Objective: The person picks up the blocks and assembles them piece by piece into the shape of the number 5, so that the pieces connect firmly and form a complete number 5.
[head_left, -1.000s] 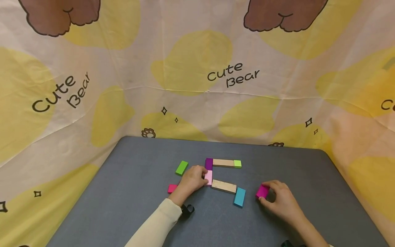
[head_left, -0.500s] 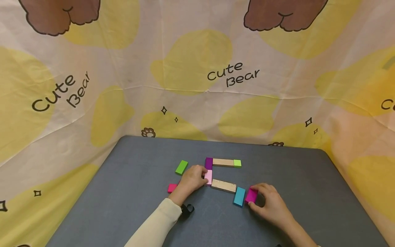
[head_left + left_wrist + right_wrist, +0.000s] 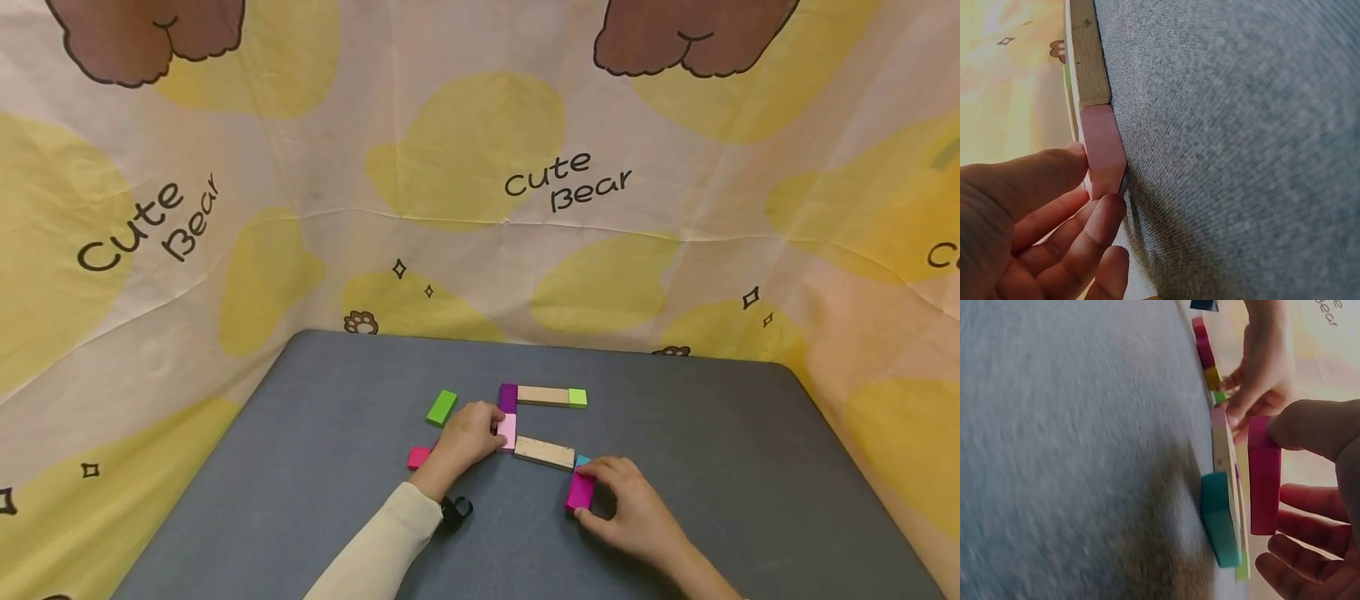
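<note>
My left hand point(image 3: 471, 433) holds the pink block point(image 3: 507, 431) with thumb and fingertips, as the left wrist view point(image 3: 1102, 147) shows from close by. That block lies between a purple block point(image 3: 508, 397) and the end of a plain wooden plank point(image 3: 543, 452). My right hand point(image 3: 630, 508) pinches a magenta block point(image 3: 580, 490) between thumb and fingers. In the head view the magenta block covers most of a blue block point(image 3: 582, 460). From the right wrist, the magenta block appears raised off the table, apart from the blue block point(image 3: 1220, 519) at the plank's end.
A second wooden plank point(image 3: 543, 396) runs from the purple block to a lime block point(image 3: 577, 398). A green block point(image 3: 442, 407) and a red block point(image 3: 418, 457) lie left of these. The right wrist view also shows a yellow block point(image 3: 1212, 379). All rest on a grey table point(image 3: 360, 375).
My right hand has carried the magenta block leftward, from the right of the blue block to over it. My left hand has stayed at the pink block.
</note>
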Available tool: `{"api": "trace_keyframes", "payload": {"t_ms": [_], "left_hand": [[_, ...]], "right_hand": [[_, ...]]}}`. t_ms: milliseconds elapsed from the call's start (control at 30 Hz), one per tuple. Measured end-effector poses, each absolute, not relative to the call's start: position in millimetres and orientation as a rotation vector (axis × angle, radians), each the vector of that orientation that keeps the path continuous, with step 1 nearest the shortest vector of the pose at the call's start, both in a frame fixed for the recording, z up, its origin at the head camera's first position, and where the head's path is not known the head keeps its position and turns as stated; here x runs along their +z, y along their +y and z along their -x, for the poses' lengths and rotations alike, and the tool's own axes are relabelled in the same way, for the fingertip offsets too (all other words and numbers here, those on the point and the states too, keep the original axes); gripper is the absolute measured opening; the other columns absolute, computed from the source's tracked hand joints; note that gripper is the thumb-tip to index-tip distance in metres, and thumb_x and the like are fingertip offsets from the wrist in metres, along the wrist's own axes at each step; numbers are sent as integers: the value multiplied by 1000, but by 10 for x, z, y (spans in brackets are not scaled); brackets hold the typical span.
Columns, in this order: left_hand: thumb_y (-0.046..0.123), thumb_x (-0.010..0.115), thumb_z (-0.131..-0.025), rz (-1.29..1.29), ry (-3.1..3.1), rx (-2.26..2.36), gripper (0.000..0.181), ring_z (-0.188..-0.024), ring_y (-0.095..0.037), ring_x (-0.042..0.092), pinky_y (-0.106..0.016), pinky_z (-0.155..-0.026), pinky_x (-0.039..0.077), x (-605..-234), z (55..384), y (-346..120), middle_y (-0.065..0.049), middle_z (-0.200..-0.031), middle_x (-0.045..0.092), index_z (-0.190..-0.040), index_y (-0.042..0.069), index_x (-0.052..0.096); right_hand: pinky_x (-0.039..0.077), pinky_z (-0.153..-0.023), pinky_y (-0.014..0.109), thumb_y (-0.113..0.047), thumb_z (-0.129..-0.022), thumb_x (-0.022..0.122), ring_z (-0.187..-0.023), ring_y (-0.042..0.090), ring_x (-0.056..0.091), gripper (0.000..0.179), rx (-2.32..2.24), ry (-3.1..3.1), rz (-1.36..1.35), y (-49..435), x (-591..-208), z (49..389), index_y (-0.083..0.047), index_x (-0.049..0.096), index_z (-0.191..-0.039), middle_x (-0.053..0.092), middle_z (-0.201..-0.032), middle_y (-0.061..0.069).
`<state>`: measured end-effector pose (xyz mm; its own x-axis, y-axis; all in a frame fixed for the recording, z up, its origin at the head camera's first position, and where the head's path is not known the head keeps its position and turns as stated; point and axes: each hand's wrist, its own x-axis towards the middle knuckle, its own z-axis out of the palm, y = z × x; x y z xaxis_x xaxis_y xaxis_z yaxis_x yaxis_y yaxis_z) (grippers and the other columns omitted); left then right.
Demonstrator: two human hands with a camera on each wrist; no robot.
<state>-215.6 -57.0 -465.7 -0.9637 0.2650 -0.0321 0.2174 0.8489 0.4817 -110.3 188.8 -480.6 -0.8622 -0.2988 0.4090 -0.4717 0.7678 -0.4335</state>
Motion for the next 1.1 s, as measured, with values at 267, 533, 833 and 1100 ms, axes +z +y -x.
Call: {"api": "trace_keyframes", "payload": {"t_ms": [267, 533, 833, 1100], "left_hand": [[19, 78, -79, -372, 2920, 755, 32, -76, -14, 56, -33, -73, 51, -4668, 2147, -567, -4, -90, 69, -107, 7, 72], [20, 78, -79, -383, 2928, 749, 31, -77, -13, 57, -33, -73, 52, -4691, 2161, -566, -4, -90, 70, -107, 7, 73], [19, 78, -79, -375, 2924, 759, 31, -76, -14, 55, -33, -72, 51, -4684, 2156, -568, -4, -90, 69, -107, 7, 73], [19, 78, -79, -369, 2917, 761, 32, -76, -14, 55, -33, -73, 51, -4670, 2151, -567, -4, -91, 69, -108, 7, 73]], "right_hand": [[52, -78, 29, -25, -60, 88, -93, 7, 53, 42, 764, -2650, -634, 1815, -4821, 1054, -15, 71, -97, 65, -97, -11], [52, -77, 28, -35, -63, 87, -92, 5, 51, 42, 720, -2736, -625, 1792, -4839, 1009, -19, 71, -98, 63, -96, -14], [51, -75, 26, -33, -62, 88, -89, 4, 51, 41, 738, -2642, -704, 1770, -4872, 991, -17, 71, -96, 62, -92, -15], [51, -75, 25, -33, -62, 88, -89, 3, 51, 41, 756, -2656, -729, 1758, -4889, 978, -17, 71, -96, 63, -93, -14]]}}
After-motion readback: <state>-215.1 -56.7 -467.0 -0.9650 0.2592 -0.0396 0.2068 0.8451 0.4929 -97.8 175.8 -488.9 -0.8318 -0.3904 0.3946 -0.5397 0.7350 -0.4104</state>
